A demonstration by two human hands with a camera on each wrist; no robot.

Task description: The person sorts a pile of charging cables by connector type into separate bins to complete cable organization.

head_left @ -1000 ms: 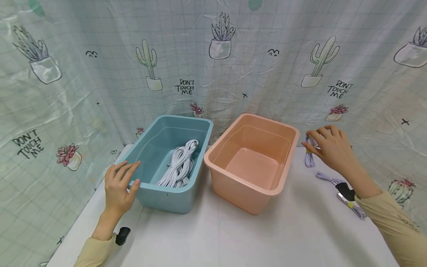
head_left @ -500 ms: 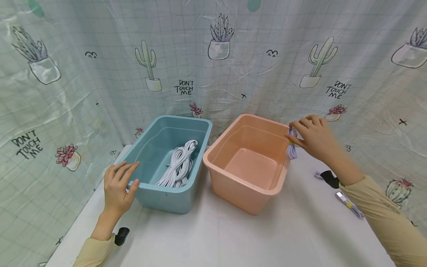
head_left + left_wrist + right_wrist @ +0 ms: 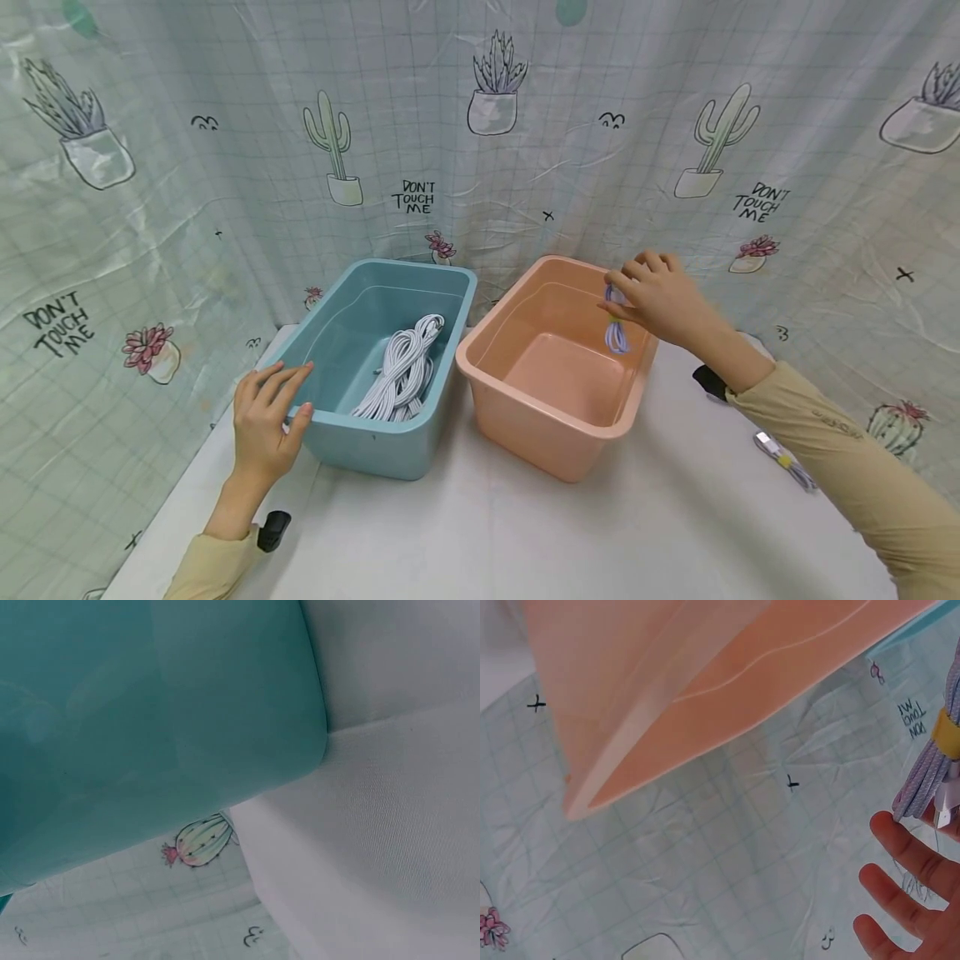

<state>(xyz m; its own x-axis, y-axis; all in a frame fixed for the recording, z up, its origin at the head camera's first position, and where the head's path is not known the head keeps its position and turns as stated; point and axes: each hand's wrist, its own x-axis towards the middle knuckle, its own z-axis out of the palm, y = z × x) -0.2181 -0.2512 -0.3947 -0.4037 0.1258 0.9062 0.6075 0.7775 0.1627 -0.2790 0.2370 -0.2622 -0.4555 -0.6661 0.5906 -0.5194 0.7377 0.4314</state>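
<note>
Over the right part of the orange bin (image 3: 480,367), my right hand (image 3: 663,300) pinches a bundled lilac USB cable (image 3: 617,336), which hangs down from the fingertips. A yellow tie (image 3: 946,736) wraps the bundle, and its metal plug shows beside the fingers in the right wrist view. My left hand (image 3: 262,425) rests at the near left corner of the blue bin (image 3: 375,450), its fingers loosely spread over the rim. Several coiled white cables (image 3: 405,367) lie inside the blue bin. The left wrist view shows the bin's outer wall (image 3: 165,712) but no fingers.
Another lilac cable bundle (image 3: 785,461) with a yellow tie lies on the white table (image 3: 480,542) at the right, next to my right sleeve (image 3: 832,450). A patterned curtain (image 3: 585,183) stands close behind both bins.
My right hand has carried the lilac cable leftward from beside the orange bin to above it. The sleeve now covers a second bundle on the table. My left hand has stayed put.
</note>
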